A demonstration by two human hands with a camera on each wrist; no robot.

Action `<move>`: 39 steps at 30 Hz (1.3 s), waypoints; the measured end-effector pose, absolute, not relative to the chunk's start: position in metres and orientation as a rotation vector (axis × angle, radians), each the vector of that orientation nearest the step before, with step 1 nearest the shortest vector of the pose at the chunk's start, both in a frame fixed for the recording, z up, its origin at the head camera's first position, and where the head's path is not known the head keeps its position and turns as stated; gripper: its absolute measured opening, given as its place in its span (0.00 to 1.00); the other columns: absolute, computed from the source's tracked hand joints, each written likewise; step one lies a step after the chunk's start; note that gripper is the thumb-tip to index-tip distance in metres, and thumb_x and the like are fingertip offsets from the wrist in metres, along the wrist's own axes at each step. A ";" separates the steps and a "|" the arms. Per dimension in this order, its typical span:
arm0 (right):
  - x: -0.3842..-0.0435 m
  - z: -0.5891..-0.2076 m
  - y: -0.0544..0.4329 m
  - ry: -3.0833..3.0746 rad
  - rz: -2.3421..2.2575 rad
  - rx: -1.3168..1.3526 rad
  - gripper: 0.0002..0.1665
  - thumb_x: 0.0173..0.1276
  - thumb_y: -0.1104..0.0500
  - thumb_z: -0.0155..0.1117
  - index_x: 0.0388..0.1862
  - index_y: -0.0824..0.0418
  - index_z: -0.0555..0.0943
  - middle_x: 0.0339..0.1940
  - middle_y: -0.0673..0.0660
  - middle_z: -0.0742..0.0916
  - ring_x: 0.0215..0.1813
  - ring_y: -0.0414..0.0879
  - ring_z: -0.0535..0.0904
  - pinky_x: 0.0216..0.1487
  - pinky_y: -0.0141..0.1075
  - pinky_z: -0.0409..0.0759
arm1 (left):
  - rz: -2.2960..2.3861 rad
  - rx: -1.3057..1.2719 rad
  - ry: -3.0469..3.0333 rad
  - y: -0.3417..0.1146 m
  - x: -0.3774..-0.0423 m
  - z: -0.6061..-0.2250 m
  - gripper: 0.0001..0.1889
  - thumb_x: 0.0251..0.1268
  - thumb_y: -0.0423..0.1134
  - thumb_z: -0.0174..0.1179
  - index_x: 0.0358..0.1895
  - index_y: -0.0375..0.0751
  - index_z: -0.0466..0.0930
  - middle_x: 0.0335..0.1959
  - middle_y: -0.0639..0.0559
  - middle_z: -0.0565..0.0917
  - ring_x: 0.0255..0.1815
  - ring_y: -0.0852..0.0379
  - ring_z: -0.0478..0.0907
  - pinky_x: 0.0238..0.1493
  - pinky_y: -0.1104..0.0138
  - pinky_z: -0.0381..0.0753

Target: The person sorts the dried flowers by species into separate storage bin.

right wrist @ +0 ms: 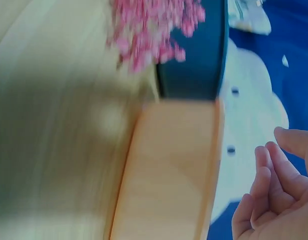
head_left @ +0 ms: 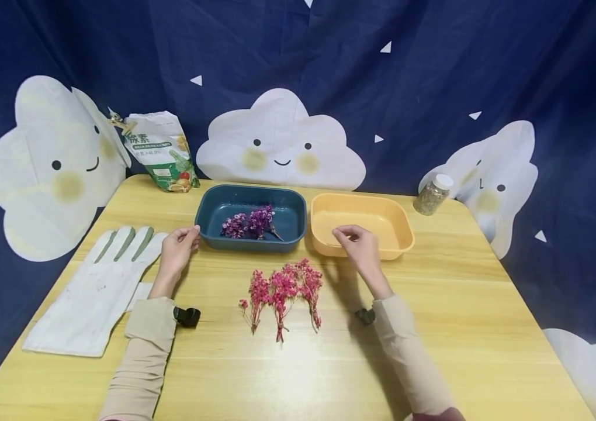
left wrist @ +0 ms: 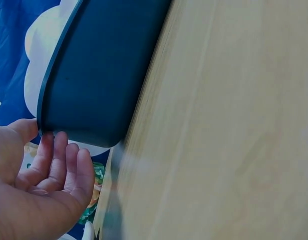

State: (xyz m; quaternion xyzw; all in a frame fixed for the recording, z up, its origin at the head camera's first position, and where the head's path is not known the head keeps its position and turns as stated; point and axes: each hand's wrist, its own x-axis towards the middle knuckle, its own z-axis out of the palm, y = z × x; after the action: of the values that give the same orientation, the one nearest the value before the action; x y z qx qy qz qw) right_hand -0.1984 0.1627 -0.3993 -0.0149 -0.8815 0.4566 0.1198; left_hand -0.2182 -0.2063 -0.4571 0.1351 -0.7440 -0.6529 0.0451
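At its left end, the dark teal tub (head_left: 252, 244) has its rim between the thumb and fingers of my left hand (head_left: 176, 252); the left wrist view shows the thumb at the lip and the fingers (left wrist: 57, 160) beneath it. Purple dried flowers (head_left: 249, 223) lie inside this tub. My right hand (head_left: 360, 248) is raised over the front of the yellow tub (head_left: 400, 248), its fingers loosely bent and holding nothing. In the right wrist view the hand (right wrist: 276, 195) appears apart from the yellow tub. Several pink dried flower bunches (head_left: 283, 286) lie on the table before the tubs.
White gloves with green strips (head_left: 85, 298) lie at the left of the wooden table (head_left: 466, 327). A clipped white-and-green bag (head_left: 161, 152) stands at the back left. Toward the back right is a white-lidded jar (head_left: 432, 196). A blue cloud-patterned curtain (head_left: 298, 52) hangs behind.
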 end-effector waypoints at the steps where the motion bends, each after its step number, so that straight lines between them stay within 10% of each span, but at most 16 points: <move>1: -0.197 -0.399 0.169 -2.562 1.318 -0.063 0.12 0.63 0.57 0.67 0.39 0.65 0.85 0.36 0.62 0.88 0.29 0.41 0.76 0.27 0.25 0.73 | -1.992 0.410 -2.275 -0.206 -0.218 -0.457 0.21 0.71 0.47 0.52 0.51 0.28 0.72 0.28 0.65 0.77 0.34 0.69 0.77 0.40 0.79 0.78; 14: -0.177 -0.408 0.262 -2.432 1.331 -0.557 0.20 0.70 0.51 0.59 0.49 0.65 0.82 0.43 0.59 0.85 0.36 0.36 0.74 0.35 0.23 0.71 | -1.974 0.401 -2.286 -0.203 -0.217 -0.459 0.21 0.71 0.47 0.52 0.50 0.28 0.73 0.31 0.63 0.77 0.35 0.70 0.77 0.42 0.78 0.78; 24: -0.170 -0.417 0.291 -2.358 1.479 -0.798 0.27 0.70 0.48 0.56 0.60 0.65 0.73 0.35 0.48 0.75 0.32 0.38 0.70 0.29 0.26 0.70 | -1.615 0.517 -2.301 -0.194 -0.198 -0.441 0.22 0.72 0.47 0.49 0.55 0.32 0.74 0.48 0.41 0.77 0.46 0.55 0.74 0.47 0.71 0.71; 39: -0.180 -0.427 0.293 -2.330 1.658 -0.815 0.27 0.72 0.54 0.53 0.65 0.67 0.70 0.45 0.56 0.79 0.38 0.37 0.78 0.46 0.26 0.78 | -1.673 0.012 -2.788 -0.157 -0.122 -0.426 0.21 0.68 0.43 0.57 0.55 0.29 0.73 0.45 0.39 0.80 0.47 0.48 0.77 0.52 0.60 0.77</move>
State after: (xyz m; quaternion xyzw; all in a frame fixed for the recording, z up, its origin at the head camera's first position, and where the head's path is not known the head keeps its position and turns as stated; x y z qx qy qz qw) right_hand -0.1803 0.2933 -0.4273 -0.2731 -0.7808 0.5556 0.0842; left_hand -0.1217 -0.1572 -0.4264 0.0038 -0.8562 -0.5137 -0.0551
